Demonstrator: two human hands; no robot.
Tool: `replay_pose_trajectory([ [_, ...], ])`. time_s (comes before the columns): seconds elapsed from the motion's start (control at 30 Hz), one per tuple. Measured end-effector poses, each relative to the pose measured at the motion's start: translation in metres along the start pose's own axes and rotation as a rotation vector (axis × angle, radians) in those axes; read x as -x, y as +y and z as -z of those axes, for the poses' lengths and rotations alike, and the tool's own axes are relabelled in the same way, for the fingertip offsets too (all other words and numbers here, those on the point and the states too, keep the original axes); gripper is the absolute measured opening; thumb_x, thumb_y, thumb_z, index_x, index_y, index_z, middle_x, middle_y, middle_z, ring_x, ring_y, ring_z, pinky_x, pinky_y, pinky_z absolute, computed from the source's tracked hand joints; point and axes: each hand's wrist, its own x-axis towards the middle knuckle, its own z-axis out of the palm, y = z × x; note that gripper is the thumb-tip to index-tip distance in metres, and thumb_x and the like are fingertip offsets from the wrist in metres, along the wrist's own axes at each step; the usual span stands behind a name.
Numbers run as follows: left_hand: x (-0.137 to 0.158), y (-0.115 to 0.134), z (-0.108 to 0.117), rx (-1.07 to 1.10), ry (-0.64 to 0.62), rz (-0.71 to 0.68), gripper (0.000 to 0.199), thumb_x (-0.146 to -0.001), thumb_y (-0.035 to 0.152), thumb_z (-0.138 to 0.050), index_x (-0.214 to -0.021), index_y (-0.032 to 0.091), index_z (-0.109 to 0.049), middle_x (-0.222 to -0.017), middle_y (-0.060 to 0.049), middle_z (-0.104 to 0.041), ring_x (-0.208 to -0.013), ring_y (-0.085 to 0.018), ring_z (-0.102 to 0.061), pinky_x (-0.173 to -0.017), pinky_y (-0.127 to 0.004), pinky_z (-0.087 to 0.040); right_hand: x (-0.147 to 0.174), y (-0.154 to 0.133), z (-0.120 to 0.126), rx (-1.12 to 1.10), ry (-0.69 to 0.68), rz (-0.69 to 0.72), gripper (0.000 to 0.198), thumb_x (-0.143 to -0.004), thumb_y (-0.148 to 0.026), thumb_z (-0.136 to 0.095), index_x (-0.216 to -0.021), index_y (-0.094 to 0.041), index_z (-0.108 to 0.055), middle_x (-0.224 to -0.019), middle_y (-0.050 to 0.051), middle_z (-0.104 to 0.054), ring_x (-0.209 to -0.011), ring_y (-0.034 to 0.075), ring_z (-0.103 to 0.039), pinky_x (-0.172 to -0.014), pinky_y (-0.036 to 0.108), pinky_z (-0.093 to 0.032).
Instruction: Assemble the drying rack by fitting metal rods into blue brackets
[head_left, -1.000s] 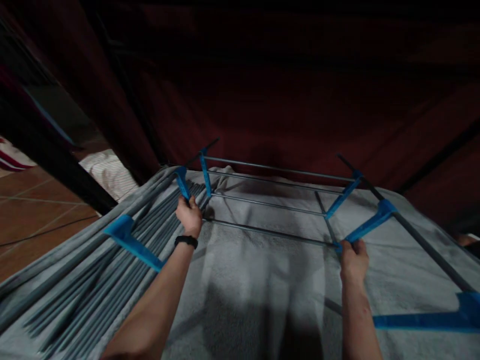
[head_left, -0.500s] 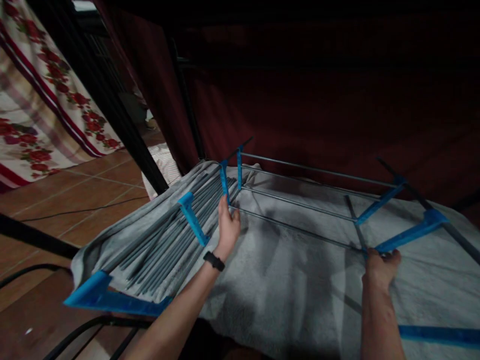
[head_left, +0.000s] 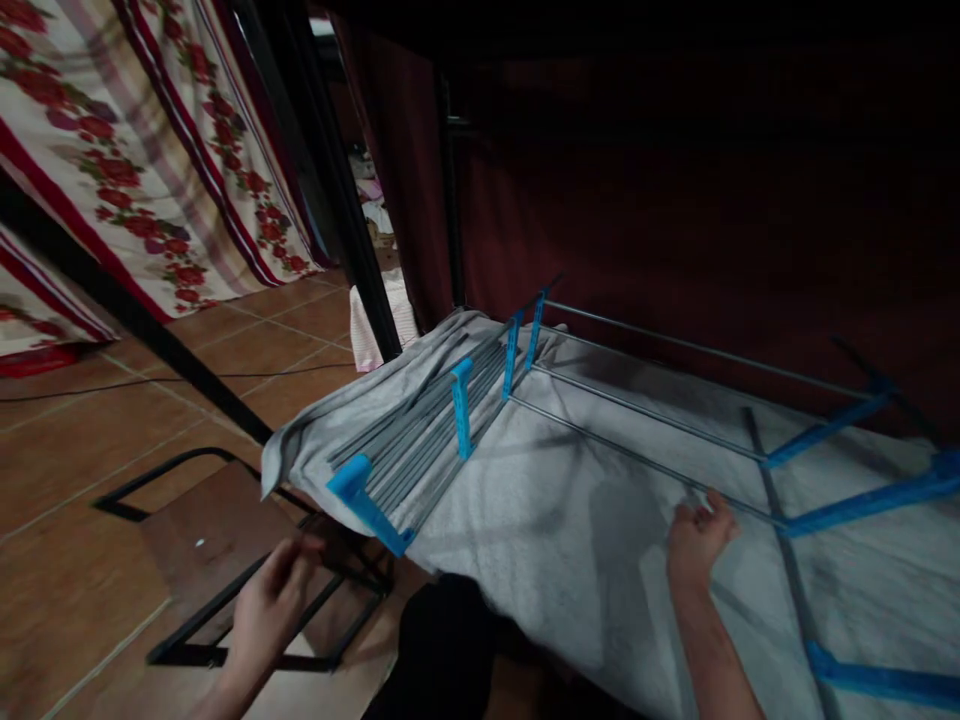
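A rack frame of thin metal rods (head_left: 637, 405) and blue plastic brackets (head_left: 461, 410) lies on a grey cloth. Close to the front rod is my right hand (head_left: 697, 540), fingers loosely bent and apart; whether a fingertip touches the rod I cannot tell. My left hand (head_left: 270, 605) is off to the lower left over a brown-seated chair, away from the rack, with its fingers loosely curled and nothing visible in them. A bundle of loose grey tubes (head_left: 427, 430) lies between the left-hand brackets. More blue brackets (head_left: 877, 500) join a dark tube at right.
Below the left edge of the grey cloth (head_left: 555, 500) stands the chair (head_left: 202, 530) with a black metal frame. Black posts (head_left: 345, 200) rise at the left, before a floral curtain (head_left: 150, 170). A dark red curtain (head_left: 637, 220) hangs behind. A cable crosses the tiled floor.
My left hand has left the bracket by the tubes and moved down and left over the chair. My right hand has let go of the right-hand corner joint. The view has turned left.
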Motion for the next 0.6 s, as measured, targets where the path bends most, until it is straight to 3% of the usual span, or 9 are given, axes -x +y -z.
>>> replay_pose_trajectory([
  [0.07, -0.039, 0.015, -0.007, -0.001, -0.07, -0.115, 0.036, -0.084, 0.045, -0.045, -0.094, 0.022, -0.07, -0.095, -0.009, -0.075, -0.094, -0.031, -0.071, -0.089, -0.044, -0.058, 0.018, 0.003, -0.009, 0.023, -0.143, -0.007, 0.065, -0.067, -0.039, -0.057, -0.128, -0.019, -0.052, -0.123, 0.01, -0.041, -0.102, 0.023, -0.054, -0.094, 0.042, -0.048],
  [0.13, -0.069, 0.034, -0.025, -0.048, -0.208, -0.314, 0.034, -0.087, 0.04, -0.044, -0.097, 0.02, -0.069, -0.108, -0.012, -0.073, -0.108, -0.029, -0.068, -0.1, -0.042, -0.053, 0.033, 0.008, -0.013, 0.049, -0.267, -0.053, 0.063, -0.066, -0.041, -0.056, -0.125, -0.017, -0.054, -0.116, 0.008, -0.045, -0.091, 0.021, -0.056, -0.093, 0.043, -0.048],
  [0.27, -0.1, 0.064, -0.066, -0.301, -0.408, -0.545, 0.033, -0.09, 0.036, -0.05, -0.111, 0.018, -0.068, -0.121, -0.014, -0.067, -0.118, -0.029, -0.062, -0.108, -0.04, -0.046, 0.056, 0.013, -0.006, 0.066, -0.428, -0.1, 0.056, -0.067, -0.042, -0.054, -0.117, -0.017, -0.06, -0.107, 0.008, -0.057, -0.088, 0.023, -0.061, -0.091, 0.043, -0.05],
  [0.4, -0.106, 0.086, -0.081, -0.617, -0.456, -0.471, 0.036, -0.086, 0.023, -0.057, -0.121, 0.015, -0.064, -0.125, -0.018, -0.065, -0.124, -0.032, -0.058, -0.102, -0.039, -0.047, 0.069, 0.01, 0.005, 0.062, -0.49, -0.047, 0.049, -0.069, -0.04, -0.054, -0.111, -0.017, -0.066, -0.104, 0.01, -0.065, -0.093, 0.026, -0.065, -0.088, 0.042, -0.052],
  [0.6, -0.093, 0.114, -0.077, -0.822, -0.475, -0.371, 0.035, -0.088, 0.015, -0.046, -0.12, 0.01, -0.06, -0.114, -0.022, -0.07, -0.117, -0.033, -0.064, -0.088, -0.038, -0.052, 0.069, 0.001, 0.005, 0.085, -0.498, -0.068, 0.044, -0.067, -0.041, -0.051, -0.1, -0.019, -0.071, -0.089, 0.008, -0.069, -0.081, 0.026, -0.067, -0.081, 0.042, -0.054],
])
